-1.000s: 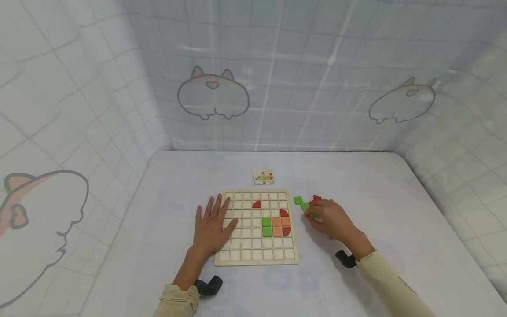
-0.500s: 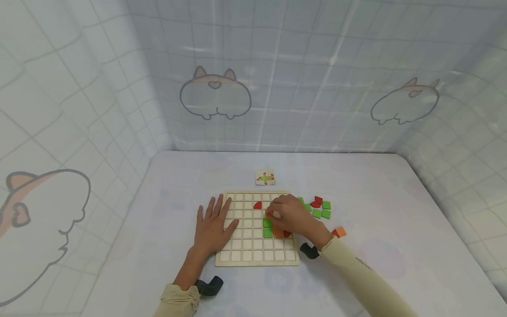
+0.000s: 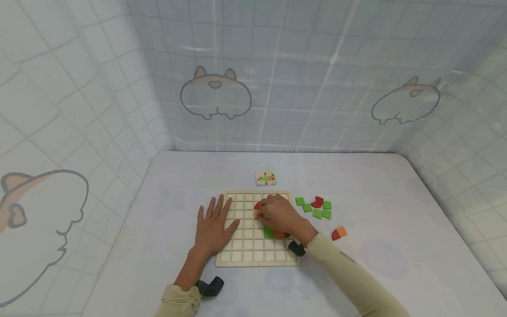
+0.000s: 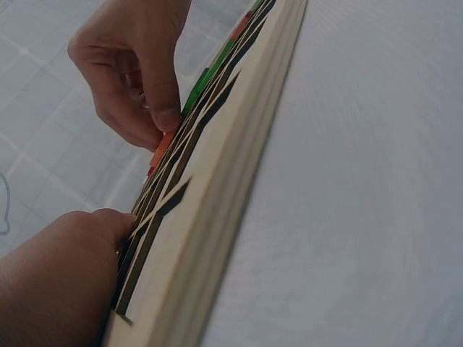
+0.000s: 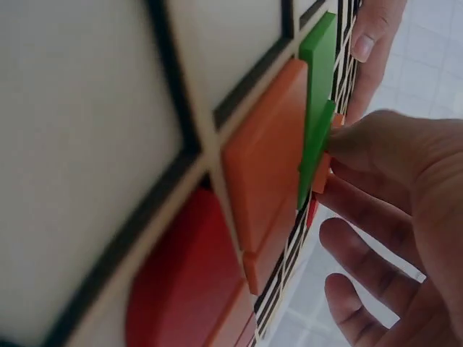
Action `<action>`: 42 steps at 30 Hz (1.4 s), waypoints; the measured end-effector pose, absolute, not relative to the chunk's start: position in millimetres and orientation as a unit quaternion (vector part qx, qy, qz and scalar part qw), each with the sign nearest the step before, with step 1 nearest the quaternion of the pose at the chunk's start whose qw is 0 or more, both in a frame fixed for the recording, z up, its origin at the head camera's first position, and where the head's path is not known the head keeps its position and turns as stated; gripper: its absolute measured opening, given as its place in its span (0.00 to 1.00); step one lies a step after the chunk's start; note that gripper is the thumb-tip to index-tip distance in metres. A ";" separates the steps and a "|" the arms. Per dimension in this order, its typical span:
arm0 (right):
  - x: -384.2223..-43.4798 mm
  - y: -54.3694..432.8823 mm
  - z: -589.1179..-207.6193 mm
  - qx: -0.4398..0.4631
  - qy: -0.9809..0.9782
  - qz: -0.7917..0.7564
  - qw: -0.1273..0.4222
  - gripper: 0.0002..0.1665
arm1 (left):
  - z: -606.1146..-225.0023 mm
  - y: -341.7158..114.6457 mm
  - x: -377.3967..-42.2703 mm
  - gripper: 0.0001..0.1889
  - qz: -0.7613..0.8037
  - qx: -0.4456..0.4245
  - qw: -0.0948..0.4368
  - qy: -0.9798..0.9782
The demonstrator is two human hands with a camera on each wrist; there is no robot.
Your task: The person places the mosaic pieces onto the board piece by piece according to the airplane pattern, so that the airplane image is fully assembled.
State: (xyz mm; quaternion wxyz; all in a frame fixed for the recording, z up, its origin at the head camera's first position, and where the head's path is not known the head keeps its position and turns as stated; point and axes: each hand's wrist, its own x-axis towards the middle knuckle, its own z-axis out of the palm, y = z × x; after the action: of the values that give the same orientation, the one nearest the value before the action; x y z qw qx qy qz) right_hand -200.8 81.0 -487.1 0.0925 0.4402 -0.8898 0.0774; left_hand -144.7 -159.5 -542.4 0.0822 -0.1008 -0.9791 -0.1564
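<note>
Nearest are two beige sleeves (image 3: 180,301), with a black wrist device (image 3: 211,287) at the left wrist and another black device (image 3: 297,248) at the right. Beyond them the wooden grid board (image 3: 257,264) lies flat on the tabletop (image 3: 166,246). Toward its right side, partly covered by the right hand, sit a green square (image 3: 269,232), an orange tile (image 3: 279,234) and a red quarter-round (image 3: 287,235); in the right wrist view a raised green tile (image 5: 316,148) stands slightly tilted just beside the thumb. The left hand (image 3: 211,229) rests over the board's left edge, fingers straight and spread apart. The right hand (image 3: 279,215) reaches over the grid, thumb and forefinger pinching a small orange piece (image 3: 256,214) at the board; whether it is fully seated in a cell I cannot tell. Just past it shows another red piece (image 3: 257,205). Right of the board, an orange square (image 3: 342,231) and a red wedge (image 3: 336,235) lie touching, and farther off is a loose group of five green squares (image 3: 317,213) and two red pieces (image 3: 316,204). Beyond the board lies a small pattern card (image 3: 265,177), and behind the tabletop rises a grid-printed backdrop (image 3: 301,101) with cartoon animal outlines (image 3: 215,94).
</note>
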 end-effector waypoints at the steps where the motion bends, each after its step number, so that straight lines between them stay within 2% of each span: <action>1: -201.2 81.2 -488.2 0.438 -0.891 0.076 0.092 0.04 | -542.3 -159.2 -144.5 0.38 -0.156 -0.100 0.082 -0.979; 7: -200.9 83.2 -489.0 0.427 -0.893 0.109 0.092 0.03 | -541.8 -157.9 -144.4 0.38 -0.155 -0.097 0.083 -0.980; 19: -202.5 84.0 -491.6 0.410 -0.886 0.217 0.001 0.03 | -544.5 -158.2 -144.1 0.39 -0.153 -0.097 0.094 -0.979; 29: -204.3 79.1 -489.9 0.429 -0.876 0.221 0.021 0.03 | -542.7 -161.3 -145.3 0.39 -0.148 -0.099 0.087 -0.980; 42: -201.1 88.7 -485.0 0.407 -0.894 0.185 -0.014 0.07 | -544.1 -160.8 -145.9 0.39 -0.161 -0.100 0.080 -0.979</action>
State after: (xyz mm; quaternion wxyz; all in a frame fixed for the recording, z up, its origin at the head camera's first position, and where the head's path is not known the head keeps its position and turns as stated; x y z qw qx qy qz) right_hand -201.1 88.7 -485.0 -0.0140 0.4069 -0.8945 0.1849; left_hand -145.9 -160.8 -544.1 0.0799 -0.1003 -0.9786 -0.1606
